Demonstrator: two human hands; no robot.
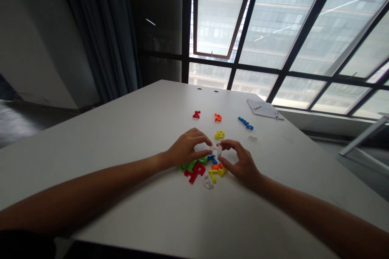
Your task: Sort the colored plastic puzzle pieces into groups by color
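Note:
Between my two hands is a small white plastic piece with a gap in its middle, held just above a pile of coloured pieces. My left hand pinches its left end between thumb and fingers. From the other side, my right hand grips its right end the same way. Below lie green pieces, red pieces, a blue piece, an orange piece, yellow pieces and a white piece. Whether the held white thing is one piece or two joined, I cannot make out.
Beyond my hands, a yellow cluster, a red one, an orange one and a blue chain lie on the white table. A white piece lies at right. Papers with pens rest near the far right edge.

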